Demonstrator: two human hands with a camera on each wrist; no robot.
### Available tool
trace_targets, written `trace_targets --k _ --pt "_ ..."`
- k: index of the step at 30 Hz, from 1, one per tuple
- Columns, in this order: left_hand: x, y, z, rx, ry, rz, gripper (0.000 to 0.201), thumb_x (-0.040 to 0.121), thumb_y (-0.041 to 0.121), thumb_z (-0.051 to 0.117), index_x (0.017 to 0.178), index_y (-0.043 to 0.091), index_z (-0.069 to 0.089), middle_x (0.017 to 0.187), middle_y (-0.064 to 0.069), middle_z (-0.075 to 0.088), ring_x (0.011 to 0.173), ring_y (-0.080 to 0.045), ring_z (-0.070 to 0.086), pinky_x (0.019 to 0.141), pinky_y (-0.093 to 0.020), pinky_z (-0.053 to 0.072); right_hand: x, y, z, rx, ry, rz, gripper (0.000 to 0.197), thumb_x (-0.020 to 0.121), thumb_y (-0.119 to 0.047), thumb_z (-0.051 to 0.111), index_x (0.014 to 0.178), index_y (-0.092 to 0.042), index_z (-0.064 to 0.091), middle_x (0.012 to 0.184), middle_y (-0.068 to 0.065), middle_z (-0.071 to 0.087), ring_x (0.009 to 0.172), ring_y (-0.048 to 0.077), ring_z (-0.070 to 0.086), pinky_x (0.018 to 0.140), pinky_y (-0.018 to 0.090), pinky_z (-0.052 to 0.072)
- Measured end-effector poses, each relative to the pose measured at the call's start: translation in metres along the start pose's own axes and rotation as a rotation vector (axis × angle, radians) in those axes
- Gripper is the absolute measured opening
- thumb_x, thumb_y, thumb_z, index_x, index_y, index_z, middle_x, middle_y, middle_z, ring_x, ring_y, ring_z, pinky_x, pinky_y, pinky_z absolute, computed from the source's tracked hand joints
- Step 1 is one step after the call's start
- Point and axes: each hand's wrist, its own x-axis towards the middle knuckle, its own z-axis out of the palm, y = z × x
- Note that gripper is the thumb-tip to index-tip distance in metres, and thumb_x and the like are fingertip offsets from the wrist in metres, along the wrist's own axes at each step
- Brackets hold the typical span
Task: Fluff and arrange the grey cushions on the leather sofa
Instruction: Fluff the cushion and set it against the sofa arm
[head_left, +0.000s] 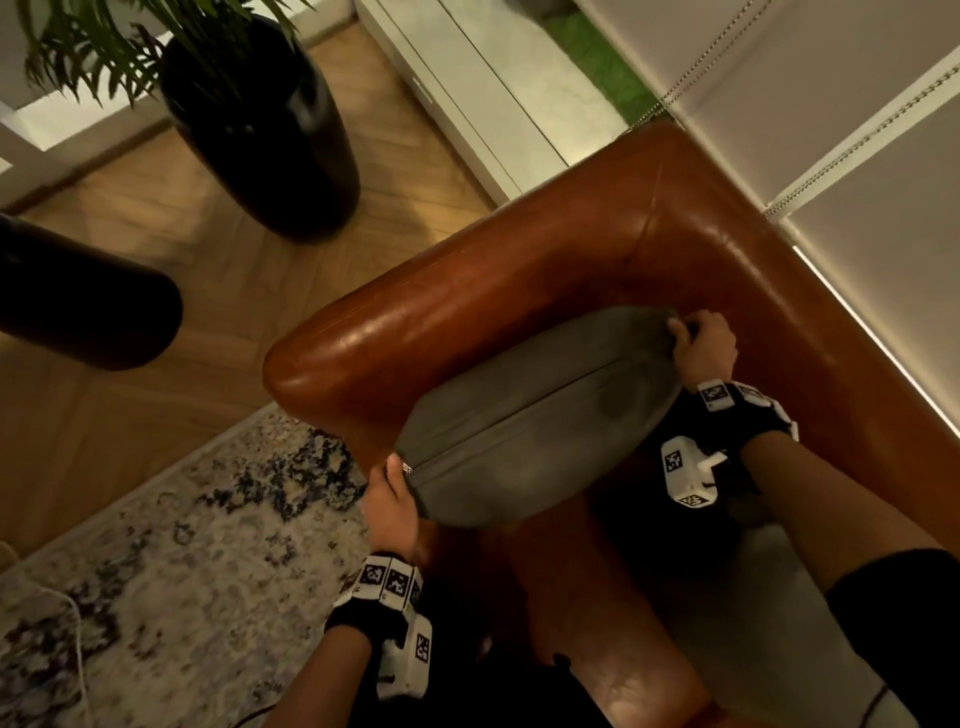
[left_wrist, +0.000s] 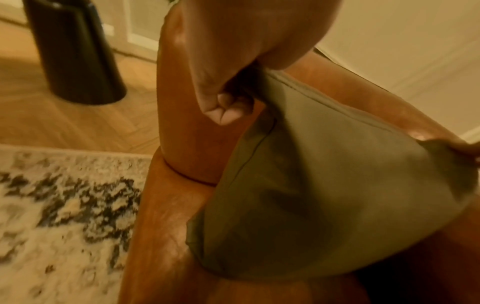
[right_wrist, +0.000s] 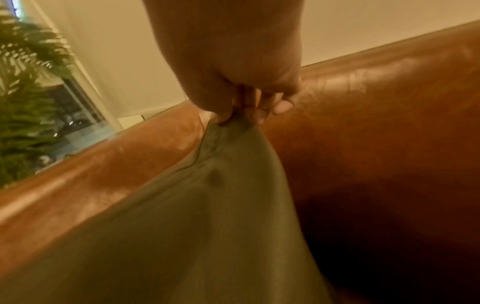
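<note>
A plump grey cushion (head_left: 535, 421) stands on edge in the corner of the brown leather sofa (head_left: 519, 280), close against the armrest, its seam facing up. My left hand (head_left: 392, 488) pinches the cushion's near corner; the left wrist view shows the left hand (left_wrist: 233, 98) curled on the cushion (left_wrist: 324, 195). My right hand (head_left: 698, 345) grips the far corner by the sofa back, and in the right wrist view the right hand (right_wrist: 244, 111) bunches the cushion (right_wrist: 207, 226) fabric between thumb and fingers. A second grey cushion (head_left: 769, 597) lies partly under my right forearm.
A tall black planter (head_left: 260, 119) with a green plant stands on the wooden floor beyond the armrest. A second dark planter (head_left: 78, 301) lies at left. A patterned rug (head_left: 156, 571) covers the floor beside the sofa. White blinds (head_left: 857, 156) hang behind the sofa back.
</note>
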Motion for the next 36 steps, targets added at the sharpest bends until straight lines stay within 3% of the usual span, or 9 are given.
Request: trace_targets --k 4,9,13,17,20,25,30,34,36 --pt "0.009 -0.007 -0.012 0.053 0.055 0.058 0.038 0.099 0.021 0.036 0.108 -0.011 0.055 0.099 -0.035 0.062 0.093 -0.046 0.06 0.076 -0.042 0.044 0.006 0.003 -0.012 0.134 0.003 -0.068 0.035 0.094 -0.033 0.052 0.104 -0.003 0.067 0.107 0.02 0.067 0.101 0.035 0.06 0.087 0.041 0.044" --pt "0.001 -0.011 -0.011 0.038 0.046 0.092 0.036 0.099 0.023 0.038 0.104 -0.006 0.059 0.094 -0.03 0.065 0.088 -0.042 0.061 0.073 -0.04 0.044 0.008 -0.001 -0.008 0.154 -0.02 0.068 0.034 0.094 -0.038 0.049 0.105 -0.011 0.066 0.112 0.017 0.064 0.107 0.037 0.056 0.097 0.056 0.04" --pt "-0.009 -0.007 -0.02 -0.033 -0.053 0.031 0.043 0.095 0.032 0.046 0.125 0.002 0.051 0.114 -0.021 0.063 0.106 -0.034 0.059 0.088 -0.036 0.044 0.005 -0.008 -0.011 0.206 -0.079 0.027 0.038 0.096 -0.034 0.048 0.109 0.0 0.06 0.114 0.021 0.061 0.106 0.037 0.056 0.081 0.036 0.041" --pt "-0.01 -0.02 -0.022 -0.147 -0.22 -0.042 0.046 0.079 0.038 0.069 0.113 0.009 0.059 0.114 -0.015 0.066 0.108 -0.029 0.062 0.095 -0.045 0.049 -0.012 0.021 -0.006 0.344 -0.172 0.119 0.053 0.086 -0.046 0.059 0.115 -0.002 0.058 0.115 0.016 0.063 0.103 0.031 0.06 0.083 0.035 0.047" --pt "-0.008 -0.016 -0.023 -0.19 -0.206 -0.08 0.035 0.087 0.017 0.063 0.117 0.001 0.057 0.118 -0.018 0.064 0.11 -0.028 0.06 0.096 -0.039 0.047 -0.026 0.035 -0.002 0.336 -0.191 0.14 0.044 0.087 -0.04 0.061 0.105 0.0 0.065 0.106 0.02 0.068 0.091 0.029 0.063 0.082 0.038 0.051" --pt "-0.003 -0.004 -0.026 -0.12 -0.161 0.041 0.035 0.091 0.019 0.055 0.123 0.002 0.054 0.12 -0.016 0.063 0.113 -0.027 0.058 0.095 -0.032 0.042 -0.015 0.011 -0.015 0.284 -0.081 0.034 0.035 0.09 -0.032 0.059 0.099 0.0 0.068 0.102 0.019 0.068 0.094 0.033 0.063 0.077 0.033 0.046" --pt "-0.002 -0.009 -0.022 0.059 -0.187 -0.007 0.04 0.093 0.026 0.053 0.121 -0.002 0.053 0.119 -0.023 0.061 0.113 -0.036 0.055 0.089 -0.035 0.04 -0.002 -0.016 -0.011 0.277 -0.14 0.078 0.053 0.09 -0.044 0.055 0.125 -0.005 0.054 0.128 0.013 0.057 0.116 0.03 0.054 0.092 0.034 0.044" --pt "-0.001 -0.016 -0.02 -0.182 -0.166 -0.149 0.055 0.085 0.064 0.042 0.105 0.016 0.062 0.109 -0.009 0.062 0.107 -0.03 0.058 0.098 -0.047 0.046 0.013 -0.032 -0.012 0.245 -0.112 0.054 0.039 0.093 -0.035 0.054 0.103 0.001 0.066 0.093 0.013 0.062 0.09 0.025 0.057 0.075 0.031 0.042" --pt "0.01 -0.026 -0.017 -0.307 -0.122 -0.252 0.051 0.08 0.068 0.045 0.089 0.021 0.066 0.108 -0.013 0.065 0.102 -0.03 0.061 0.095 -0.051 0.049 0.019 -0.03 -0.015 0.274 -0.115 0.088 0.033 0.093 -0.034 0.054 0.092 -0.004 0.067 0.078 0.007 0.057 0.083 0.023 0.052 0.072 0.032 0.041"
